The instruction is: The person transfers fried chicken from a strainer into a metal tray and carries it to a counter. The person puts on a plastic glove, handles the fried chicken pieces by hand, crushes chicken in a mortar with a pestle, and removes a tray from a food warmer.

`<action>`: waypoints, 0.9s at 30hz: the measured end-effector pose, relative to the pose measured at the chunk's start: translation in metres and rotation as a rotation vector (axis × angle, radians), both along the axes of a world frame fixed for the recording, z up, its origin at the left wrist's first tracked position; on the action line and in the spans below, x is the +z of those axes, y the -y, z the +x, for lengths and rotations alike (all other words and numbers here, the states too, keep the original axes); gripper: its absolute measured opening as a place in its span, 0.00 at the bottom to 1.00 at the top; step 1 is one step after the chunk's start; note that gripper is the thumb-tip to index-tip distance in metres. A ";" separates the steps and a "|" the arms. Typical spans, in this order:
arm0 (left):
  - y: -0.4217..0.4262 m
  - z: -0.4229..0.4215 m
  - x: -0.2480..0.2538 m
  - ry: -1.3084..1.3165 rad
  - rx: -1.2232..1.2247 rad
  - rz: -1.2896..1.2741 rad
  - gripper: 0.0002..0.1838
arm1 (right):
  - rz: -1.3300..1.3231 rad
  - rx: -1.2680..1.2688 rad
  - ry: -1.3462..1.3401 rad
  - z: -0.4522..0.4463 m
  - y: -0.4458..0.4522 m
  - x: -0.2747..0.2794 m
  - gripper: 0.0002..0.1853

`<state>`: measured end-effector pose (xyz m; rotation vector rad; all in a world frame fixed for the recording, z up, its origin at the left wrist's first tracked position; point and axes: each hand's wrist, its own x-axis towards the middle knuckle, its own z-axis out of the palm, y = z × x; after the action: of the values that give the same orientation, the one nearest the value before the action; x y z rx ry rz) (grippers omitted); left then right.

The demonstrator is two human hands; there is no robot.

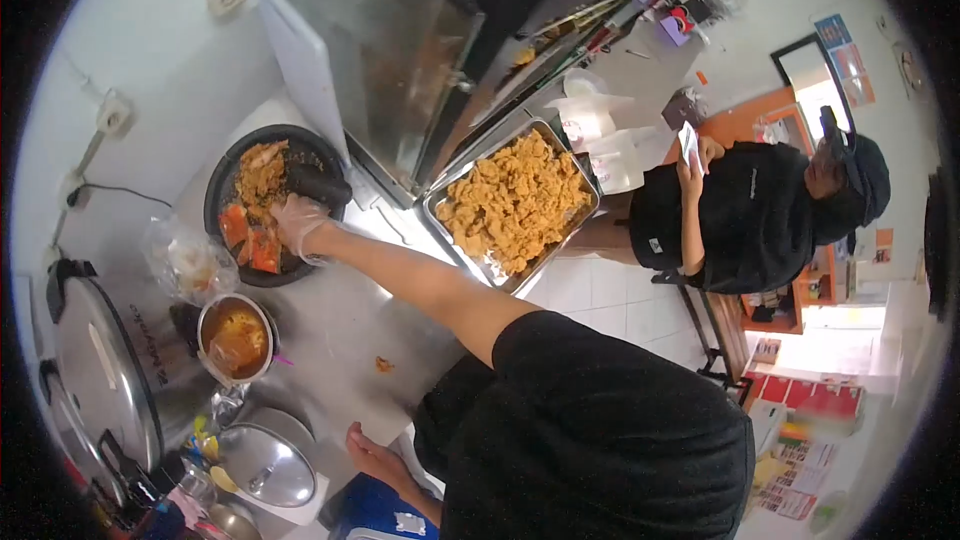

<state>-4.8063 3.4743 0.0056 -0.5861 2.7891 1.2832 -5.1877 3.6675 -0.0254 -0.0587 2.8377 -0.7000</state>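
Observation:
My right hand [298,223], in a clear plastic glove, reaches into a dark stone mortar [222,250]. Its fingers are pressed together against crumbled fried food [262,172], and their tips are partly hidden. A dark pestle [318,185] lies beside the hand, and red sauce covers the pieces [262,248] on the mortar's near left side. My left hand [375,458] is bare, with its fingers apart and nothing in it, over the counter's edge near a blue container [372,508].
A metal tray [437,212] of fried pieces stands right of the mortar. A bowl of orange sauce [237,340], a plastic bag [188,262], a rice cooker [100,370] and a metal lid [268,465] stand to the left. Another person [750,205] holds a phone [691,150].

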 end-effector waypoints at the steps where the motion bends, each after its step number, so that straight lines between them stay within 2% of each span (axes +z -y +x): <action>1: -0.002 0.002 0.001 0.001 0.029 0.020 0.24 | -0.089 -0.047 0.019 0.001 -0.002 0.001 0.28; 3: -0.008 0.000 0.004 -0.003 0.001 -0.006 0.23 | -0.315 -0.203 0.104 0.003 -0.011 0.020 0.37; 4: -0.009 0.001 0.005 0.004 -0.005 -0.042 0.23 | -0.316 -0.219 0.101 0.006 -0.015 0.028 0.37; 6: -0.012 0.004 -0.002 0.011 -0.006 -0.031 0.23 | -0.823 -0.406 0.436 0.007 -0.021 0.035 0.39; 7: -0.013 0.003 -0.003 0.023 0.011 -0.024 0.22 | -0.409 0.201 0.021 -0.010 -0.020 -0.034 0.38; 8: -0.017 0.002 0.002 0.016 0.002 -0.030 0.22 | -0.414 0.194 0.013 0.003 -0.026 -0.014 0.38; 10: -0.028 -0.002 0.012 -0.046 -0.103 -0.093 0.22 | -1.861 -0.453 0.560 0.046 -0.033 0.052 0.35; 11: -0.030 -0.003 0.013 -0.053 -0.110 -0.104 0.22 | -1.875 -0.449 0.552 0.054 -0.032 0.046 0.35; 13: -0.035 -0.005 0.005 -0.040 -0.105 -0.054 0.21 | -2.026 -0.191 0.507 0.066 -0.036 0.019 0.36; 16: -0.047 0.003 -0.002 -0.080 -0.171 -0.036 0.21 | -2.009 -0.064 0.517 0.115 -0.070 0.033 0.35; 18: -0.064 0.018 0.001 0.004 -0.166 0.031 0.21 | -2.016 -0.246 0.734 0.161 -0.117 0.079 0.35; 20: -0.081 0.039 -0.011 0.086 -0.175 0.113 0.21 | -1.982 -0.225 0.613 0.203 -0.161 0.080 0.37; 22: -0.086 0.065 -0.031 0.231 -0.401 0.198 0.23 | -1.976 -0.365 0.563 0.248 -0.214 0.084 0.37; 23: -0.090 0.076 -0.034 0.296 -0.474 0.258 0.23 | -1.837 -0.431 0.499 0.265 -0.246 0.089 0.37; 24: -0.095 0.085 -0.036 0.343 -0.430 0.345 0.23 | -1.699 -0.490 0.442 0.280 -0.277 0.093 0.36; 26: -0.105 0.098 -0.038 0.431 -0.335 0.503 0.24 | -1.632 -0.869 0.355 0.310 -0.328 0.114 0.34; 27: -0.111 0.102 -0.038 0.442 -0.281 0.562 0.24 | -1.576 -0.910 0.271 0.318 -0.357 0.114 0.33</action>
<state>-4.7045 3.5856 -0.0321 -0.3643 1.9538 1.5431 -4.8700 4.0248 0.0884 0.9658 1.2550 -2.5456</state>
